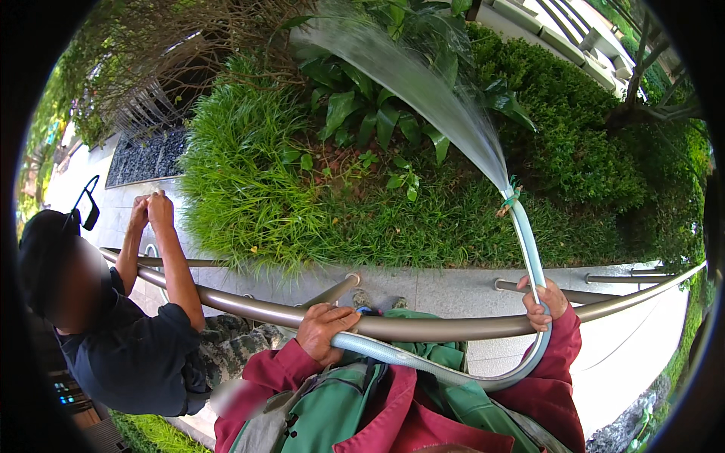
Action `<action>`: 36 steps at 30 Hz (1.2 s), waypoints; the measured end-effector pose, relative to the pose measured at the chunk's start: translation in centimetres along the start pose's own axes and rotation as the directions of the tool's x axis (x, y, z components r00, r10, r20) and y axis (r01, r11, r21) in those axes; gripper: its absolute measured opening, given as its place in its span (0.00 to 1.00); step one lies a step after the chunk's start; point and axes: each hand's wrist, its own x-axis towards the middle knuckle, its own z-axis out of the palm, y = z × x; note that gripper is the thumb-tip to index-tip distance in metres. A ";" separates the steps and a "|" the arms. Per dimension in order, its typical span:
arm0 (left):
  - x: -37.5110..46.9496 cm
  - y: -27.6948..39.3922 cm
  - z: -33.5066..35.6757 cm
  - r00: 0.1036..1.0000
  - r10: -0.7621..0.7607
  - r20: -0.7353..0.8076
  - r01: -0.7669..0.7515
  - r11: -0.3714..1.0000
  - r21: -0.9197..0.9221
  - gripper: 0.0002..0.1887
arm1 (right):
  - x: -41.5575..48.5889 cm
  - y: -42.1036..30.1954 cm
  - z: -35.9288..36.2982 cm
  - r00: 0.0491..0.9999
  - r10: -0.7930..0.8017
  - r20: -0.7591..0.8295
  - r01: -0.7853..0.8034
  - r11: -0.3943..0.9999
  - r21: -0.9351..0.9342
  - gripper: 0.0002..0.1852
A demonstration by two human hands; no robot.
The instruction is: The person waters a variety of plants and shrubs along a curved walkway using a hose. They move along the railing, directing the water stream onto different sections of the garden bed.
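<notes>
My right hand (545, 304) is closed around a pale garden hose (529, 243) beside the metal handrail. Green ties wrap the hose's upper end, and a fan of water (419, 102) sprays from it over broad-leaved plants (368, 113). The hose bends down in a loop across my front to my left hand (325, 333). That hand grips the hose against the handrail (442, 328), its fingers lying over the rail. Part of the hose beyond my left hand is hidden.
At the left a person in dark clothes and a cap leans on the rail with raised hands (152, 209) together. Long grass (243, 187) and clipped shrubs (566, 130) grow beyond a paved strip (442, 289). Rail supports (334, 290) cross that strip.
</notes>
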 end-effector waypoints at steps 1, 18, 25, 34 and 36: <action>0.0 0.0 0.0 1.000 -0.002 -0.002 0.002 1.000 0.001 0.20 | 0.0 0.0 0.0 1.000 0.004 -0.003 -0.004 1.000 -0.005 0.21; 0.4 0.4 0.0 0.997 0.044 -0.060 -0.041 0.998 0.056 0.18 | 0.3 -0.4 0.4 0.990 0.016 -0.141 -0.016 1.000 -0.002 0.21; 0.1 -0.2 0.4 0.995 0.076 -0.064 -0.072 0.996 0.054 0.19 | 0.4 -0.3 0.4 0.974 0.034 -0.224 -0.039 0.999 -0.017 0.21; 0.1 -0.3 0.3 0.993 0.091 -0.071 -0.087 0.995 0.057 0.20 | -0.2 -0.3 0.0 0.926 0.102 -0.363 -0.098 0.995 0.029 0.20; 0.2 -0.4 0.3 0.993 0.094 -0.076 -0.090 0.994 0.056 0.20 | -1.1 -0.3 0.2 0.910 0.085 -0.407 -0.094 0.996 -0.003 0.19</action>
